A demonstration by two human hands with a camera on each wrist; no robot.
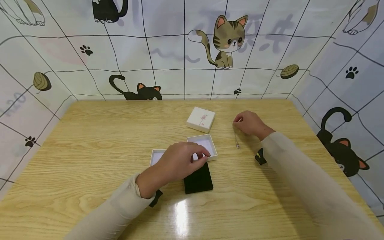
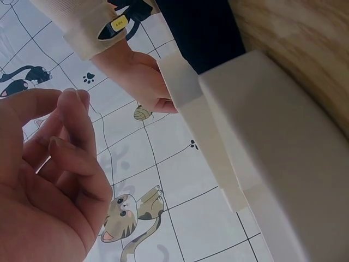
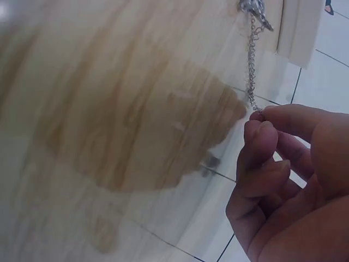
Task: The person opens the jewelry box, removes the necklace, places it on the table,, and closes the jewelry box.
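My right hand pinches one end of a thin silver chain between thumb and fingertips, right of the white boxes. From it hangs a small shiny pendant, low over or touching the table; I cannot tell which. My left hand hovers above the open box and the black pad, fingers loosely bent, thumb and index close together; nothing shows between them. Partly beneath it are a white open box, another white open box piece and a flat black pad.
Behind the open box sits a closed-side-up white box piece with a small pink flower print. The wooden table is bordered by a cat-patterned cloth at the back and sides. Black wrist devices are on both sleeves.
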